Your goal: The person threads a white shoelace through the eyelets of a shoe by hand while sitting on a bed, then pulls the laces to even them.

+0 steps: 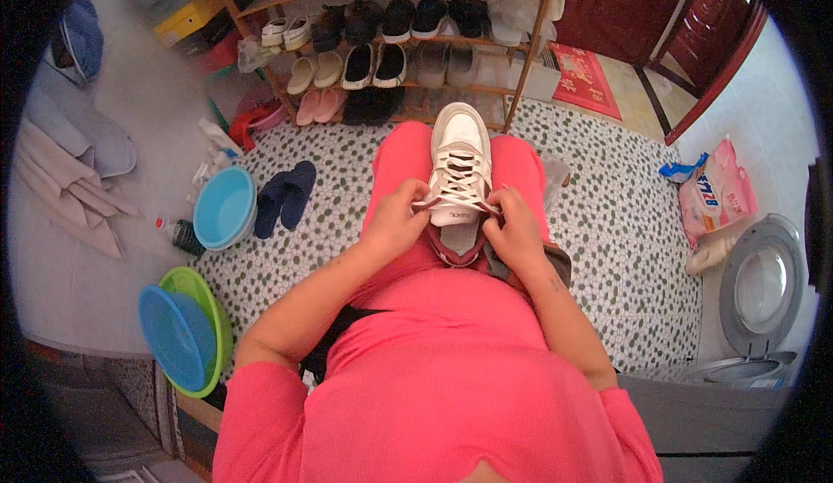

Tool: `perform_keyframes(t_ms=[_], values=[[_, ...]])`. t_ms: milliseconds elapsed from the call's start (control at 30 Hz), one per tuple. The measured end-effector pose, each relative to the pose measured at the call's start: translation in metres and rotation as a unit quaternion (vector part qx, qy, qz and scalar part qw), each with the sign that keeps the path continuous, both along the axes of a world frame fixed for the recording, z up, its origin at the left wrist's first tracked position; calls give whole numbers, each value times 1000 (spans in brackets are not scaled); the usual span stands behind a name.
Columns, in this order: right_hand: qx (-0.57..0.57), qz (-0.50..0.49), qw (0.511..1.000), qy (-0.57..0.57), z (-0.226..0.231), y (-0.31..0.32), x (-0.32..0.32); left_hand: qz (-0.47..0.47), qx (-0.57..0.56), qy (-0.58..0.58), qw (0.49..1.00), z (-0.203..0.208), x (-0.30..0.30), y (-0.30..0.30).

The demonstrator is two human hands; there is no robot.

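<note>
A white sneaker (461, 136) with white laces rests on my lap, its toe pointing away from me and its heel toward my belly. The tongue (455, 214) stands up between the two sides, and a dark red lining shows round the opening. My left hand (403, 218) is closed in a pinch on the left edge of the opening. On the opposite edge, my right hand (514, 230) pinches the upper in the same way. Whether lace ends are also in my fingers, I cannot make out. Something dark brownish lies under my right wrist, mostly hidden.
A shoe rack (382, 40) full of shoes stands ahead. Dark blue slippers (286, 198), a light blue basin (225, 209), and blue and green basins (179, 334) are to the left. At right are a pink-and-white bag (718, 192) and a machine with its round lid raised (762, 283).
</note>
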State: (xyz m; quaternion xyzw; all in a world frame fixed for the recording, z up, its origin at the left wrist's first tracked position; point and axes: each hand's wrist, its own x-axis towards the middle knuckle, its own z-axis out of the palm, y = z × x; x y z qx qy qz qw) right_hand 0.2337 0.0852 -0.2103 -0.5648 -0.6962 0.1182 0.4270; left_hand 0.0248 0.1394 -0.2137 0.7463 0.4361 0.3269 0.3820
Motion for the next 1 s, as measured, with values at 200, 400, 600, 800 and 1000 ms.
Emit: perform_keyframes(t_ms=[200, 400, 600, 800, 1000], values=[[42, 57, 997, -10, 8, -8, -1, 25, 65, -23, 997, 0, 17, -17], [5, 62, 993, 102, 19, 10, 3, 41, 79, -15, 996, -1, 20, -16], [4, 35, 992, 122, 24, 37, 8, -8, 29, -38, 999, 9, 18, -8], [-6, 28, 995, 92, 24, 43, 9, 28, 76, 3, 997, 31, 16, 11], [25, 33, 995, 92, 15, 45, 5, -28, 280, 168, 945, 43, 34, 29]])
